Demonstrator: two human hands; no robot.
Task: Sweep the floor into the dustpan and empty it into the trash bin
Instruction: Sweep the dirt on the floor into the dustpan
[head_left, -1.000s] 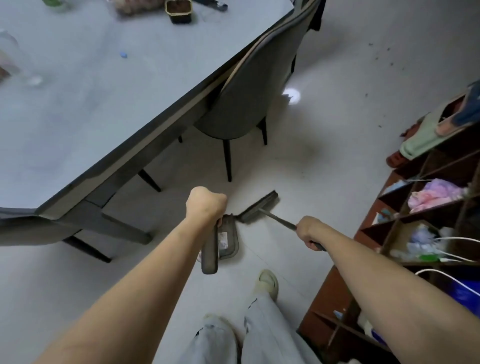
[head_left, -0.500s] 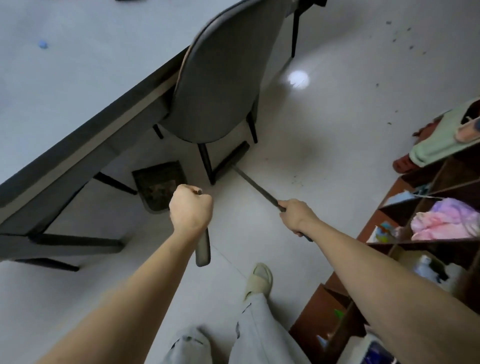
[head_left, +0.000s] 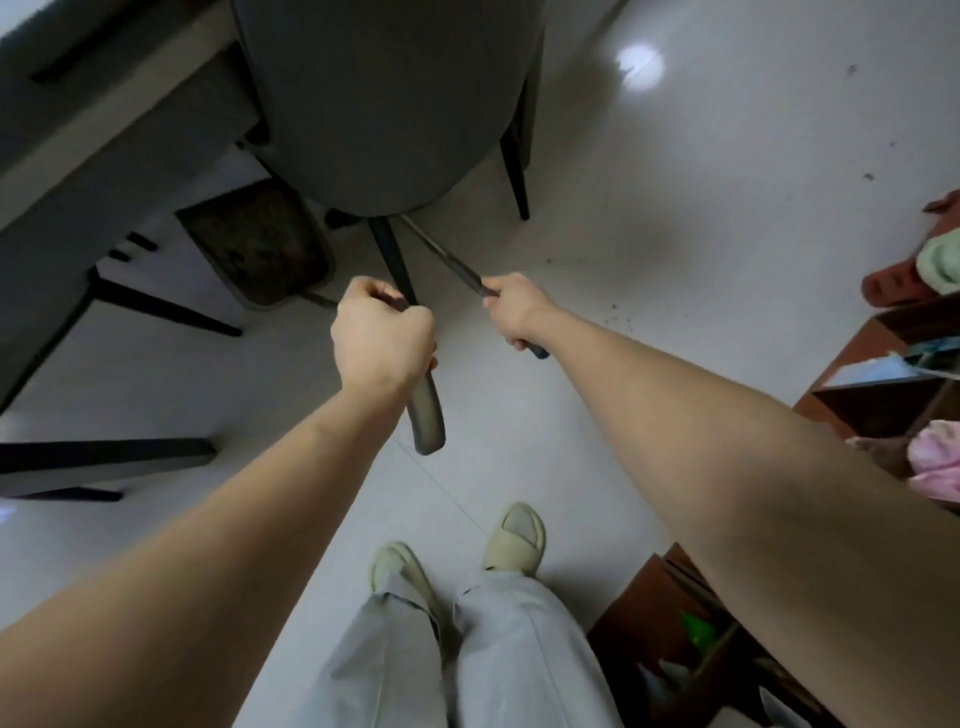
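The dustpan (head_left: 257, 249) is set on the pale floor (head_left: 649, 291) under the table edge (head_left: 104, 135), just left of the grey chair (head_left: 384, 104). Its tray is seen to be dark and speckled with swept-up debris, though single pieces cannot be made out. Its long handle (head_left: 427, 415) is gripped by the left hand (head_left: 382, 338), whose fingers are clenched round it, the handle's grey end sticking out below the fist.

The broom handle (head_left: 452, 262) is grasped by the right hand (head_left: 514, 312), fingers wrapped round it; the shaft runs up and to the left beneath the chair seat, where the broom head is hidden.

Dark specks are scattered on the floor to the right of the right hand. At the right edge a brown wooden shelf unit (head_left: 852, 395) is seen, with pink cloth (head_left: 935, 457) in one compartment and a bluish flat item in another. Two feet in pale slippers (head_left: 514, 535) are planted below.
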